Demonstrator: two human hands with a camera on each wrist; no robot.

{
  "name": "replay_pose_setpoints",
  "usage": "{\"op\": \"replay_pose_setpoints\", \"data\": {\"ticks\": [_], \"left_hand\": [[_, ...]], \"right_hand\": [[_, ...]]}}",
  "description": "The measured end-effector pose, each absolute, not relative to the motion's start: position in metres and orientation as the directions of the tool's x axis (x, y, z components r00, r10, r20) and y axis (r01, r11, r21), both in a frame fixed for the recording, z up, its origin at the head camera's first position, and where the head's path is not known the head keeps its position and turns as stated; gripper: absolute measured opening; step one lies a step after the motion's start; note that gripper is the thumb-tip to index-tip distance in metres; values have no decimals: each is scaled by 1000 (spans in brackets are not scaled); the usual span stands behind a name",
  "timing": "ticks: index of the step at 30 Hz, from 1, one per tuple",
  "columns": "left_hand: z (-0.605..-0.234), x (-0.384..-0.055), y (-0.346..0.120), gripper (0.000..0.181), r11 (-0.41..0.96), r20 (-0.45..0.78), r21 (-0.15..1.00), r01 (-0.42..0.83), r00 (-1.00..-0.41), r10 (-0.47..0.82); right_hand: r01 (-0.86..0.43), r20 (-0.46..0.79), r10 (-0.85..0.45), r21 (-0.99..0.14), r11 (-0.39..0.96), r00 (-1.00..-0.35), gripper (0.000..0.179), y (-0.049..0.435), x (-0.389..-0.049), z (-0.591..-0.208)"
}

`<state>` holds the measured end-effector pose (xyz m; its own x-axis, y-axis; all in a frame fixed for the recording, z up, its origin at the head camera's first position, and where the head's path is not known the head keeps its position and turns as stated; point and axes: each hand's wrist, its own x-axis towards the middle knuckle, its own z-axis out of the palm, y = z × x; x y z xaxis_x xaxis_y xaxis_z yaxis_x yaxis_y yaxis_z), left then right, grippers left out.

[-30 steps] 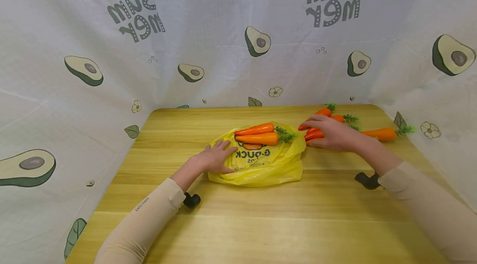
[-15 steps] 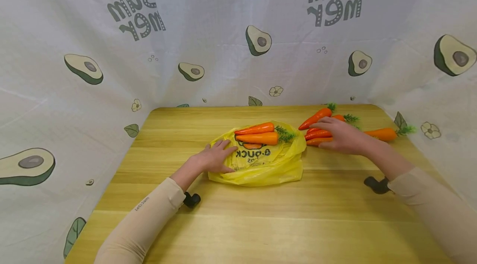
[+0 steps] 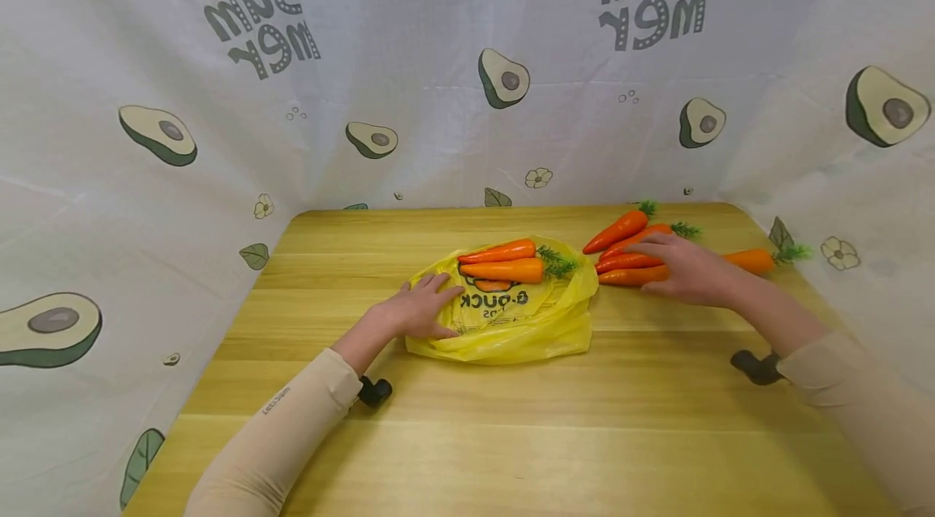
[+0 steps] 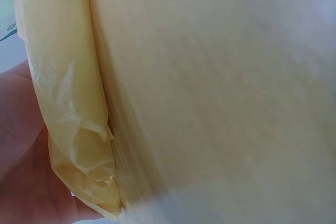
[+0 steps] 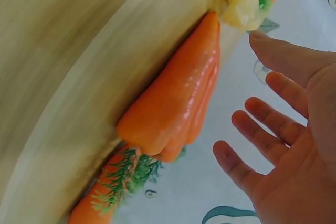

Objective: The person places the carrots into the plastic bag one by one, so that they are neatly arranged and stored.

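My left hand [image 3: 420, 308] rests on the left edge of a yellow plastic bag [image 3: 533, 338], fingers spread. The bag lies flattened, printed side up, with two carrots [image 3: 502, 271] on it, their green tops to the right. Over a group of several carrots [image 3: 616, 232] right of the bag hovers my right hand [image 3: 690, 272], holding nothing. In the right wrist view its fingers are apart and the carrots [image 5: 165, 95] lie side by side, clear of them. The left wrist view has the bag [image 4: 68, 72] against my palm. My right hand partly hides the carrots in the head view.
One more carrot [image 3: 751, 260] lies farther right, its leafy top near the table's right edge. The wooden table [image 3: 467, 436] is bordered by a white curtain [image 3: 438, 38] with avocado prints at the back and sides.
My right hand has drawn back to the right from the carrot tips, uncovering more of the carrots. The left hand and the bag stay where they were.
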<state>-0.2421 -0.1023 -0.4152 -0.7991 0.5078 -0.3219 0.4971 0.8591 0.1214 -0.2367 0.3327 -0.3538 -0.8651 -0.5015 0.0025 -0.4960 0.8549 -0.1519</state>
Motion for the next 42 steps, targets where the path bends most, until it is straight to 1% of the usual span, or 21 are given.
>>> {"op": "replay_pose_setpoints", "data": {"ticks": [7,14,19,24,32,37,42], "left_hand": [[-415,-241,-102,83,859,-315,129,496,-801,510],[-414,-240,-102,84,857,-312,123,501,-800,513],[-414,-240,-101,82,856,-307,124,501,-801,513],[-414,-240,-102,82,859,-318,129,495,-800,509],[-412,-239,-102,83,863,-323,130,489,-802,503],[-414,-240,-102,83,863,-322,131,488,-803,503],[-415,-240,-102,82,859,-318,133,494,-800,509]], "right_hand": [[-476,-9,-480,-120,871,-877,66,343,-236,-359],[-466,-3,-469,-100,879,-883,61,353,-235,-367],[-427,-30,-432,-106,898,-902,65,362,-238,-372],[-419,-37,-424,-100,903,-905,66,370,-240,-377],[-427,-40,-433,-104,898,-900,60,374,-243,-382],[-436,-40,-439,-70,897,-898,54,371,-246,-384],[-435,-52,-436,-35,900,-898,52,370,-247,-387]]}}
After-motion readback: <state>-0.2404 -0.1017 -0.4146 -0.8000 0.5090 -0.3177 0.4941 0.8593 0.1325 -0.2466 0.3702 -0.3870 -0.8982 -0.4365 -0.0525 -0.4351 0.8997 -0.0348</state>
